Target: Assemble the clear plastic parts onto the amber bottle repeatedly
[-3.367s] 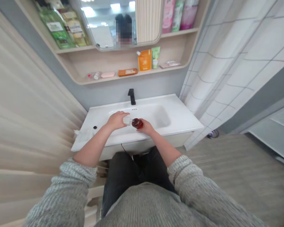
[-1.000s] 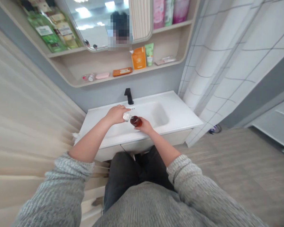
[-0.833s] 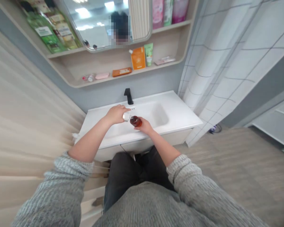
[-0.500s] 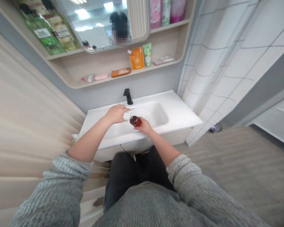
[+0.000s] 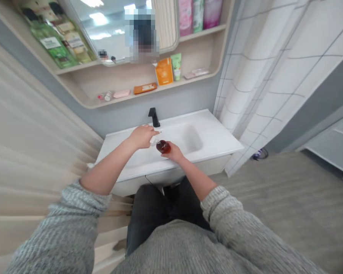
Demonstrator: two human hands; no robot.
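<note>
Brown bottle [image 5: 163, 147] and small clear container [image 5: 153, 141] held close together over the sink [image 5: 175, 133]

The right hand [image 5: 175, 152] has its fingers wrapped around the lower part of the brown bottle, which lies tilted, its neck pointing toward the left hand [image 5: 141, 137]. The bottle's shoulder and neck stick out beyond the fingers, while its base is hidden in the grip.

The left hand grips the clear container at the ends of its fingers, one finger reaching along the far side. Most of the container is covered by the hand; the part that shows faces the bottle's mouth. The two are just beside each other, but whether they touch cannot be told. Both are in the air above the near part of the sink, in front of the black faucet [image 5: 153, 117].

Above the faucet, a wall shelf [image 5: 108, 72] carries an upright orange pouch [image 5: 164, 71] next to a green tube [image 5: 176, 67], with an orange packet [image 5: 145, 88] and a pink bar [image 5: 121, 94] lying farther left. Grey knit sleeves [image 5: 223, 203] are pushed up on both forearms.
</note>
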